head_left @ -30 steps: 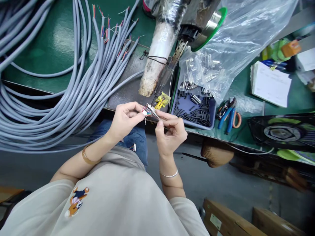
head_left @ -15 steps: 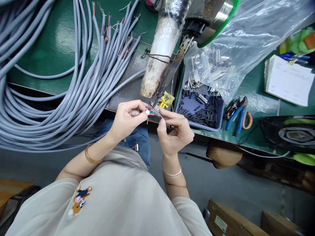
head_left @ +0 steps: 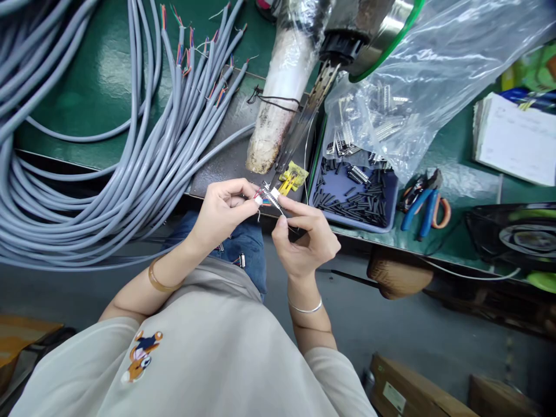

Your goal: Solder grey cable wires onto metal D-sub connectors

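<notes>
My left hand [head_left: 228, 214] is closed, thumb and forefinger pinching thin coloured wires [head_left: 266, 202] beside a small metal multi-pin connector [head_left: 273, 196]. My right hand [head_left: 308, 237] faces it from the right, thumb and forefinger closed on a thin silvery solder wire [head_left: 282, 213] that reaches the connector's near side. The right forefinger is close to the connector's end; whether it touches is unclear. Just above, a soldering iron [head_left: 306, 124] slants down with its tip by the connector. A white, scorched, plastic-wrapped cylinder [head_left: 271, 124] lies alongside the iron.
Grey cables [head_left: 174, 139] with stripped ends fill the left. A blue tray [head_left: 391, 202] holds black tubes and connectors, partly under a plastic bag [head_left: 438, 75]. Pliers [head_left: 428, 202], a paper pad [head_left: 516, 139] and a yellow piece [head_left: 294, 176] lie around. Wired connectors [head_left: 240, 260] rest on my lap.
My right hand has shifted slightly left and down, the thumb lower beneath the forefinger. More of the connector's pale face shows. My left hand has barely moved.
</notes>
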Demonstrator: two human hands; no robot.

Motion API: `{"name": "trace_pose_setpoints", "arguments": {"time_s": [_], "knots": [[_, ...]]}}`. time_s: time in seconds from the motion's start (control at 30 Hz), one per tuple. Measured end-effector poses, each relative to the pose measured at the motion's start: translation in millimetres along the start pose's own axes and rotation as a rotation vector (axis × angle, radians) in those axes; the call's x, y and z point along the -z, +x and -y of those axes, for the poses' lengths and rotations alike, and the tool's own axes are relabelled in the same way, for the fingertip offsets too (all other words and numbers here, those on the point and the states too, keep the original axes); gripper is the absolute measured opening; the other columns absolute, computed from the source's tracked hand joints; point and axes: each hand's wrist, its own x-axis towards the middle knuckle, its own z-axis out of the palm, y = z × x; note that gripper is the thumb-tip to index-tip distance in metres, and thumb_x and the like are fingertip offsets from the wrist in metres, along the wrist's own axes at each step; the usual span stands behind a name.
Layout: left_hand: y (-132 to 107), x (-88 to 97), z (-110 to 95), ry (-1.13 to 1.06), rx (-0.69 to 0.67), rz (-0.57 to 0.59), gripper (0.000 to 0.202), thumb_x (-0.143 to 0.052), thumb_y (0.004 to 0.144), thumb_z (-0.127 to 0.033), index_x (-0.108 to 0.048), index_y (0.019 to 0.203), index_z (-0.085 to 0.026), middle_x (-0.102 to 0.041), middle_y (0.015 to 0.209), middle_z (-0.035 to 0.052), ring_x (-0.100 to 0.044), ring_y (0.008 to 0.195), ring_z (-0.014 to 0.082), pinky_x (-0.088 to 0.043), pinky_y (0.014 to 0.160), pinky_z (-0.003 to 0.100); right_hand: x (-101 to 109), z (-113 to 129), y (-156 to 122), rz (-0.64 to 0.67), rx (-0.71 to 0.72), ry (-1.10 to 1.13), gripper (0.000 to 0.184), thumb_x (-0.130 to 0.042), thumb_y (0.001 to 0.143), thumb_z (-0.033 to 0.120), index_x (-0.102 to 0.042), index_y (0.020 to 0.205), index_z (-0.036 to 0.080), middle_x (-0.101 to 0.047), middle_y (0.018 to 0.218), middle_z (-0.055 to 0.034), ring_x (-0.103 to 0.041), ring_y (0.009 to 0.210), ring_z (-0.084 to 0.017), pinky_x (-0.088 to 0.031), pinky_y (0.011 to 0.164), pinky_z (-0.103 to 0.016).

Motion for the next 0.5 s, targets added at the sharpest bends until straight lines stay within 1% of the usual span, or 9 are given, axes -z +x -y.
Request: {"name": "trace_pose_setpoints", "arguments": {"time_s": [0.07,0.1,0.2,0.27,0.37,0.5], "knots": [[-0.8,0.3,-1.3,-0.009,0.013,-0.003,0.009,-0.073,0.065,-0.017,-0.066,0.061,-0.015,-0.072,0.076,0.0029,-0.053,0.058,0.0069,-0.039,0.049,0.018,-0.3,0.4,-0.8,-0.005,-0.017,0.034,0.019,-0.069,0.086,0.01,-0.058,0.083,0.025,-0.081,0.103,-0.0011,-0.078,0.087,-0.017,-0.063,0.072,-0.03],[-1.3,0.5,-2.2,-0.016,0.026,0.001,0.009,-0.074,0.065,-0.017,-0.066,0.061,-0.014,-0.072,0.075,0.0028,-0.05,0.054,0.0055,-0.036,0.046,0.018,-0.3,0.9,-0.6,-0.005,-0.048,0.067,0.018,-0.069,0.087,0.011,-0.058,0.083,0.025,-0.081,0.103,-0.0015,-0.078,0.088,-0.018,-0.064,0.072,-0.03],[-3.1,0.3,-4.4,-0.04,0.067,0.02,0.01,-0.075,0.066,-0.018,-0.066,0.064,-0.014,-0.068,0.07,0.001,-0.039,0.044,0.0018,-0.027,0.04,0.018,0.1,2.8,1.2,0.007,-0.199,0.188,0.015,-0.068,0.088,0.013,-0.058,0.083,0.024,-0.08,0.101,-0.0022,-0.078,0.091,-0.018,-0.064,0.074,-0.031],[-4.2,-0.6,-4.7,-0.053,0.065,0.026,0.012,-0.076,0.067,-0.02,-0.065,0.066,-0.014,-0.066,0.068,-0.0004,-0.036,0.042,0.001,-0.026,0.039,0.018,0.5,4.0,2.4,0.013,-0.268,0.235,0.014,-0.068,0.089,0.014,-0.059,0.083,0.023,-0.08,0.1,-0.0023,-0.078,0.092,-0.018,-0.064,0.077,-0.032],[-5.7,-2.8,-3.5,-0.04,0.01,0.008,0.014,-0.075,0.069,-0.02,-0.063,0.065,-0.015,-0.063,0.068,-0.0011,-0.039,0.047,0.0024,-0.03,0.042,0.017,0.4,4.6,2.4,0.017,-0.258,0.22,0.014,-0.068,0.089,0.014,-0.059,0.083,0.023,-0.08,0.1,-0.0027,-0.078,0.093,-0.019,-0.064,0.078,-0.034],[-6.7,-5.5,-2.5,0.023,-0.062,-0.014,0.014,-0.07,0.073,-0.019,-0.06,0.064,-0.015,-0.062,0.069,-0.0005,-0.048,0.056,0.0058,-0.039,0.05,0.017,-0.9,2.6,0.9,0.009,-0.172,0.156,0.015,-0.067,0.089,0.012,-0.06,0.084,0.024,-0.08,0.102,-0.0028,-0.078,0.092,-0.019,-0.064,0.077,-0.034]]}}
